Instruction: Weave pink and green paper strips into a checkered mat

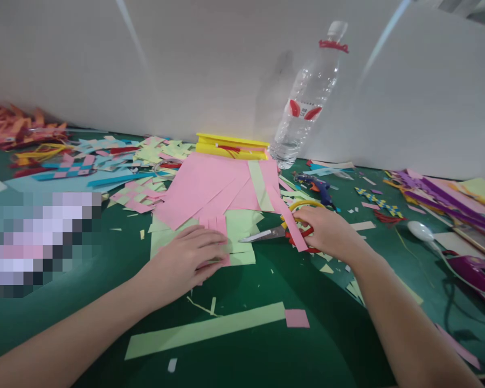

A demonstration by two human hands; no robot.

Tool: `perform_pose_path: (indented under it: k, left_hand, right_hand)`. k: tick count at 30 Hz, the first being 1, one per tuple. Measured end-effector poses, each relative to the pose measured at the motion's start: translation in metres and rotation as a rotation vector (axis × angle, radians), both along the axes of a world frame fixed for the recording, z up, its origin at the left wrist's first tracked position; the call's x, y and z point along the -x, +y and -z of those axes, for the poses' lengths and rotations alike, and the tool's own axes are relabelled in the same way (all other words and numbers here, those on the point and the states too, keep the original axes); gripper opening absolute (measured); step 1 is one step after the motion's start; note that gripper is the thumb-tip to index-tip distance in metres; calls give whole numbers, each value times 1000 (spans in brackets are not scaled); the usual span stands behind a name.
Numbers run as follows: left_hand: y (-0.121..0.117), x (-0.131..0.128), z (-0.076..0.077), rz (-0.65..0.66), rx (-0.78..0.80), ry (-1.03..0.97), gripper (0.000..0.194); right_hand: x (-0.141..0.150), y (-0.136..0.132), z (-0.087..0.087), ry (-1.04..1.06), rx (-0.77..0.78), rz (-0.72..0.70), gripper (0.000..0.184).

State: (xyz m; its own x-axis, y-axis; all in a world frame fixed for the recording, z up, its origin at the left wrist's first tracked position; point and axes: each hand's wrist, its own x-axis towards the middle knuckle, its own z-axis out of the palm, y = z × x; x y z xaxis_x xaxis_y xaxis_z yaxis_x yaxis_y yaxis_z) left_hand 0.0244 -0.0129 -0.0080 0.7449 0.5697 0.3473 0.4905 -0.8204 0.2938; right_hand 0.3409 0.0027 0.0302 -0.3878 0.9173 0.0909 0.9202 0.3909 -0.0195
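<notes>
My left hand [194, 250] is closed over a small pink paper [214, 222] cut into strips, its fingers curled and a pink edge showing by the thumb. Beneath it lie light green paper sheets [242, 257]. My right hand [327, 229] grips the handles of yellow-and-red scissors [267, 235], whose blade points left across the green paper. A narrow pink strip [296, 231] crosses in front of the handles. Just behind both hands are large pink sheets [210, 180] with a light green strip [260, 186] on top.
A clear plastic bottle [307, 102] leans by the wall, near a yellow folder-like piece [232, 146]. Rightward are a blue glue gun [319, 188] and a purple tool [472, 275]. Woven paper scraps [70, 168] lie left. A green strip [206, 330] and pink square [297, 318] are in front.
</notes>
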Motion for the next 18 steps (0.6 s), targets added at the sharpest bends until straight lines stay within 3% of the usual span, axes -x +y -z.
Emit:
perform_pose_path:
  k: [5,18]
  left_hand:
    - [0,0,-1,-1,-2,10,14]
    - [1,1,1,-1,5,4,13]
  right_hand:
    - [1,-1,1,3,-50,9,31]
    - [16,-2,5,-39,4,-111,37]
